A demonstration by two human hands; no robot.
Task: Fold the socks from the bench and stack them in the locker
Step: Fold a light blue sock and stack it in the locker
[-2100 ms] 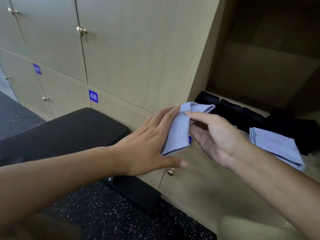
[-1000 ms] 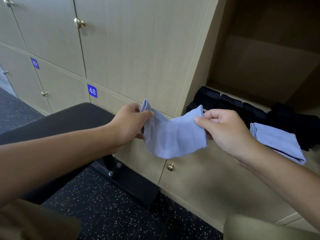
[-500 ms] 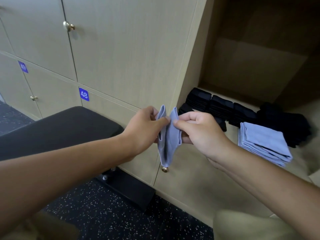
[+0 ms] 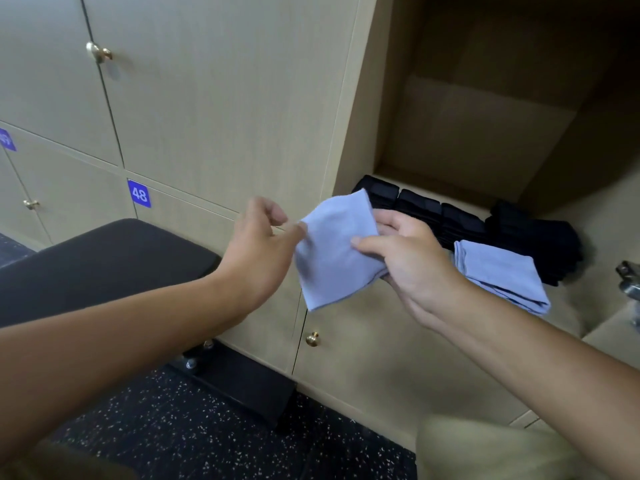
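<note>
Head view: right hand (image 4: 408, 258) pinches folded blue sock (image 4: 332, 254) before open locker (image 4: 485, 140); left hand (image 4: 258, 251) loose, holding nothing. Keep edges square (pile (image 4: 502, 275) waits beside), lay flat on top.

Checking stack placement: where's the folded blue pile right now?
Head view, right of centre: the blue pile lies at the open locker's front edge, in front of the black socks, beside the right hand.

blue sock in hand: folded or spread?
Folded. The light blue sock is doubled into a compact flat piece, pinched by the right hand; the left hand is beside it, not gripping.
</note>
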